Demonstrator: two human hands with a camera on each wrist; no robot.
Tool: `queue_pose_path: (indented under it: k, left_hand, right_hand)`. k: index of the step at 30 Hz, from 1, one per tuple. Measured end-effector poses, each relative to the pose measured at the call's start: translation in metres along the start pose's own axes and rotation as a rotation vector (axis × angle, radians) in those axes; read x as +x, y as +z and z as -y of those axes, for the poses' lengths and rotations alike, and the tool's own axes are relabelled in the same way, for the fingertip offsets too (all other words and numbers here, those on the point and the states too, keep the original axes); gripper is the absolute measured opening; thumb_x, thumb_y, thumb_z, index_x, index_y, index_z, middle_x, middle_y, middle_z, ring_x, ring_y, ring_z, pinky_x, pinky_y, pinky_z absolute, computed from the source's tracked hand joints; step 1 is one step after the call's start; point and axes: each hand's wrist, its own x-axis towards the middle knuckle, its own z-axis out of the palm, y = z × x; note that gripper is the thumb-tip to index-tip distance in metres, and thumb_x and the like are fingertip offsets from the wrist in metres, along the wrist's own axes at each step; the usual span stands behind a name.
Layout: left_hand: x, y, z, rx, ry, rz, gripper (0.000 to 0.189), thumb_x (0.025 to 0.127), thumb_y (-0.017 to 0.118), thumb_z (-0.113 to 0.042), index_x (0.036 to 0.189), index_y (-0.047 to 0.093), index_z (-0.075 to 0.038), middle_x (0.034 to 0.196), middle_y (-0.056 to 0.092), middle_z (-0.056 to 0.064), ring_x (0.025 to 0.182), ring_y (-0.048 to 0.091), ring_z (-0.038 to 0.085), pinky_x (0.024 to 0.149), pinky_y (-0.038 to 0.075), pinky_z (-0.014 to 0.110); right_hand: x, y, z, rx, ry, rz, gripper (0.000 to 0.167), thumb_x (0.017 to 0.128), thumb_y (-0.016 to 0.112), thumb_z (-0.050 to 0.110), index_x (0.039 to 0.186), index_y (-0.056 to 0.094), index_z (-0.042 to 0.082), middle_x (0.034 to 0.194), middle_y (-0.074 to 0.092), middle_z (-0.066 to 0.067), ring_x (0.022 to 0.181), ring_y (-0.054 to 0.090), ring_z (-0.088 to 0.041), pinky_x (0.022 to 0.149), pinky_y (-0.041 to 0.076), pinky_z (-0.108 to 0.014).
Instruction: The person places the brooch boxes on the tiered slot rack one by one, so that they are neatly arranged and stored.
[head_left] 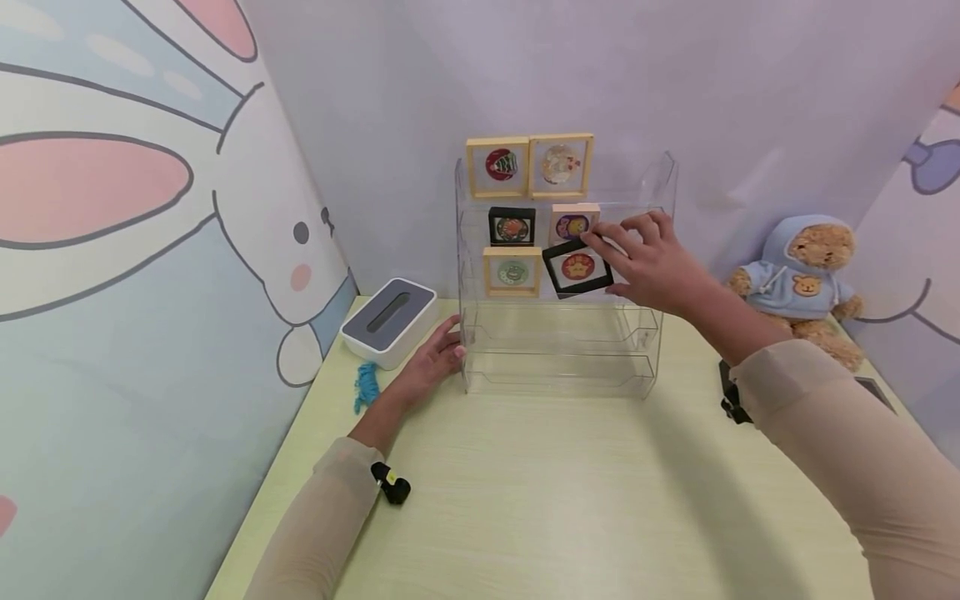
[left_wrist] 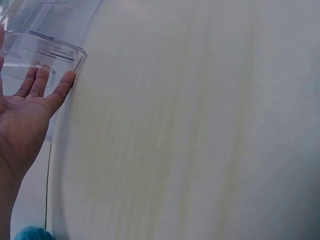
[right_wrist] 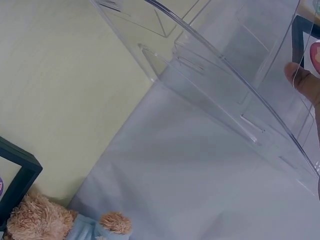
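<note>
A clear acrylic tiered rack [head_left: 558,367] stands on the table against the wall. My right hand [head_left: 652,262] pinches a black-edged square display frame [head_left: 577,268] with a red star badge inside, tilted at the rack's third tier. Beside it sits a light wood frame [head_left: 512,272] with a green badge. One tier up are a small black frame [head_left: 512,227] and a pale frame [head_left: 574,222], partly behind my fingers. Two wood frames [head_left: 498,167] stand side by side on top. My left hand [head_left: 431,362] rests its extended fingers against the rack's left side.
Left of the rack lie a white box with a grey slotted top [head_left: 390,321] and a blue yarn-like bundle [head_left: 367,387]. A teddy bear in a blue hoodie [head_left: 806,279] sits at the right. Another dark frame [right_wrist: 17,172] lies near the bear.
</note>
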Motion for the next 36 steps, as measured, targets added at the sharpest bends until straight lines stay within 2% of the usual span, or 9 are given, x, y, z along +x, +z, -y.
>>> queue_pose_path:
  k: [3,6,13,18,24,29,33,36]
  left_hand:
    - [0.0,0.001,-0.001,0.002,-0.001,0.003,0.071,0.117,0.058,-0.034,0.177,0.02,-0.028,0.172,0.043,0.024,0.158,0.045,0.046,0.122,0.048,0.053]
    - [0.0,0.001,-0.002,0.005,0.0,0.001,0.07,0.118,0.057,-0.031,0.177,0.02,-0.026,0.172,0.042,0.024,0.157,0.045,0.047,0.121,0.05,0.049]
    - [0.0,0.001,-0.002,-0.004,0.005,-0.012,0.069,0.118,0.055,-0.023,0.177,0.02,-0.023,0.171,0.043,0.027,0.155,0.046,0.048,0.114,0.052,0.038]
    - [0.0,0.001,-0.001,0.023,-0.01,-0.017,0.068,0.118,0.056,-0.027,0.177,0.021,-0.026,0.171,0.044,0.024,0.156,0.047,0.046,0.116,0.052,0.04]
    - [0.0,0.001,-0.001,0.008,-0.004,-0.005,0.069,0.118,0.056,-0.028,0.177,0.021,-0.027,0.171,0.045,0.023,0.157,0.046,0.046,0.122,0.049,0.051]
    - [0.0,0.001,-0.001,0.014,-0.003,-0.006,0.072,0.116,0.059,-0.037,0.177,0.022,-0.031,0.171,0.046,0.021,0.158,0.047,0.043,0.124,0.047,0.055]
    - [0.0,0.001,0.0,0.009,-0.005,-0.008,0.072,0.115,0.06,-0.039,0.177,0.023,-0.031,0.171,0.045,0.021,0.158,0.046,0.044,0.124,0.046,0.056]
    - [0.0,0.001,0.0,0.005,-0.007,-0.008,0.072,0.116,0.06,-0.037,0.177,0.022,-0.03,0.172,0.044,0.022,0.158,0.046,0.045,0.125,0.046,0.058]
  right_hand:
    - [-0.001,-0.003,0.0,0.023,0.0,0.034,0.109,0.081,0.1,0.041,0.167,0.044,0.007,0.162,0.047,-0.019,0.13,0.045,-0.047,0.108,0.035,-0.071]
    - [0.0,-0.005,0.0,0.064,0.005,0.058,0.102,0.083,0.097,0.032,0.167,0.044,0.007,0.162,0.047,-0.02,0.132,0.045,-0.048,0.11,0.033,-0.072]
    - [-0.001,-0.006,0.002,0.179,0.022,0.069,0.084,0.088,0.079,0.02,0.165,0.048,0.007,0.161,0.049,-0.021,0.134,0.044,-0.048,0.112,0.027,-0.074]
    - [-0.005,-0.004,0.003,0.199,0.033,0.025,0.08,0.088,0.075,0.023,0.163,0.051,0.008,0.158,0.051,-0.021,0.133,0.045,-0.05,0.113,0.028,-0.079]
    - [-0.009,-0.003,-0.002,0.195,0.058,-0.03,0.075,0.091,0.073,0.028,0.161,0.052,0.011,0.155,0.052,-0.024,0.133,0.046,-0.052,0.112,0.028,-0.082]
    - [-0.015,-0.004,-0.006,0.206,0.06,-0.095,0.073,0.091,0.069,0.031,0.159,0.053,0.01,0.152,0.054,-0.026,0.131,0.046,-0.053,0.111,0.029,-0.082]
    - [-0.02,-0.005,-0.006,0.214,0.057,-0.142,0.069,0.1,0.058,0.046,0.158,0.054,0.009,0.15,0.055,-0.027,0.129,0.047,-0.054,0.112,0.029,-0.082]
    - [-0.024,-0.006,-0.006,0.221,0.063,-0.163,0.072,0.106,0.046,0.059,0.158,0.054,0.01,0.151,0.056,-0.027,0.13,0.047,-0.055,0.113,0.028,-0.082]
